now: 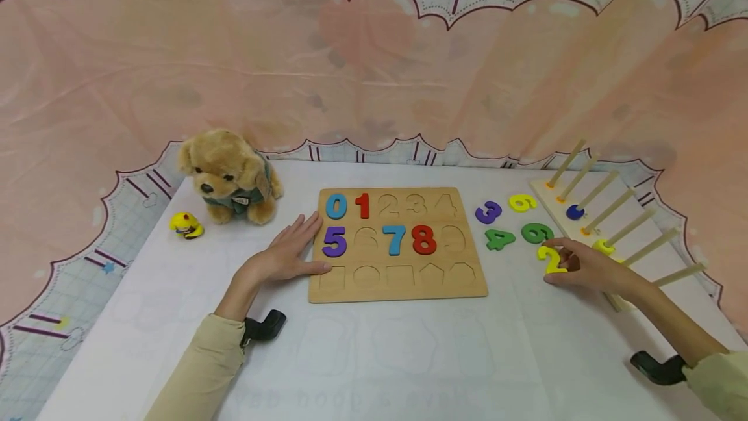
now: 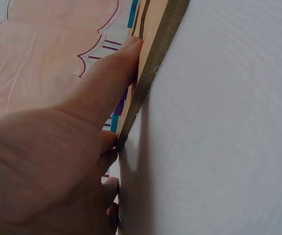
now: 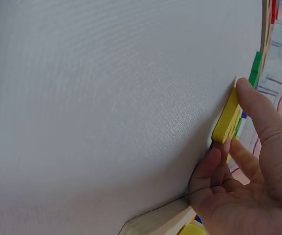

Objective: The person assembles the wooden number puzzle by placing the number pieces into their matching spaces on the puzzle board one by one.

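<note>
A wooden number board point(image 1: 397, 292) lies mid-table. It carries a blue 0 point(image 1: 336, 206), red 1 point(image 1: 363, 206), purple 5 point(image 1: 335, 242), blue 7 point(image 1: 394, 240) and red 8 point(image 1: 424, 240); other recesses show only outlines. My left hand point(image 1: 280, 253) rests at the board's left edge, fingers extended, thumb on its top. At the right, my right hand point(image 1: 593, 269) pinches a yellow number 2 point(image 1: 554, 266) between thumb and fingers. In the right wrist view, the yellow 2 point(image 3: 226, 120) shows edge-on at the tabletop. Close by lies a green round-looped numeral point(image 1: 537, 233).
Beyond the board's right side lie a purple 3 point(image 1: 488, 212), a yellow looped numeral point(image 1: 523, 203) and a green 4 point(image 1: 499, 240). A wooden peg rack point(image 1: 546, 197) stands far right, its pegs upright. A plush dog point(image 1: 230, 174) and small yellow toy point(image 1: 186, 225) sit left.
</note>
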The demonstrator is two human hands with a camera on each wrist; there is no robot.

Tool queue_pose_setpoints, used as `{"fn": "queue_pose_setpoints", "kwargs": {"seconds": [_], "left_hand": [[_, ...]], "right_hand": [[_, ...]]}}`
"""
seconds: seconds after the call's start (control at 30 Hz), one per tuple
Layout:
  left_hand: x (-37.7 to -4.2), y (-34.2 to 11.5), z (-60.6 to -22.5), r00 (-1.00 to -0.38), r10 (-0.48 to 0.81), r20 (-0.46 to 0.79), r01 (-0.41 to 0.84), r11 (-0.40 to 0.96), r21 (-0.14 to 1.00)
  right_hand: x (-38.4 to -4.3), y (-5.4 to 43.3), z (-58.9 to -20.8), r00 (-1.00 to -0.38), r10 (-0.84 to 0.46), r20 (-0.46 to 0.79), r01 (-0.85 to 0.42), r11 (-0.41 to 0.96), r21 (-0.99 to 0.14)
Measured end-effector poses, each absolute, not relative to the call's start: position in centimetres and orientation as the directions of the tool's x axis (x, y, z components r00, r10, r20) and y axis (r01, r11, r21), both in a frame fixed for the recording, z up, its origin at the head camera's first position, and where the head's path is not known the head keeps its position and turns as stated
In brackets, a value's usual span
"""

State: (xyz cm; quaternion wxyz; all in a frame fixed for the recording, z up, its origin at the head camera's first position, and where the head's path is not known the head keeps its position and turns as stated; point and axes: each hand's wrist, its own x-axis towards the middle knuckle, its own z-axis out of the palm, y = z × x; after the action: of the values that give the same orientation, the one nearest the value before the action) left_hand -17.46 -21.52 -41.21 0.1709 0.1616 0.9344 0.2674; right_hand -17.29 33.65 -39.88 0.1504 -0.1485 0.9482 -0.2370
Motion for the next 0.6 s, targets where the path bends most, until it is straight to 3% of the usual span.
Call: {"fn": "queue_pose_setpoints", "kwargs": {"seconds": [0.6], "left_hand": [[-17.39, -21.4, -41.08, -0.89, 0.393, -0.231, 0.216, 0.81, 0.545]], "right_hand": [[-16.86, 33.94, -40.2, -0.906, -0.382, -0.182, -0.228, 0.803, -0.55]]}}
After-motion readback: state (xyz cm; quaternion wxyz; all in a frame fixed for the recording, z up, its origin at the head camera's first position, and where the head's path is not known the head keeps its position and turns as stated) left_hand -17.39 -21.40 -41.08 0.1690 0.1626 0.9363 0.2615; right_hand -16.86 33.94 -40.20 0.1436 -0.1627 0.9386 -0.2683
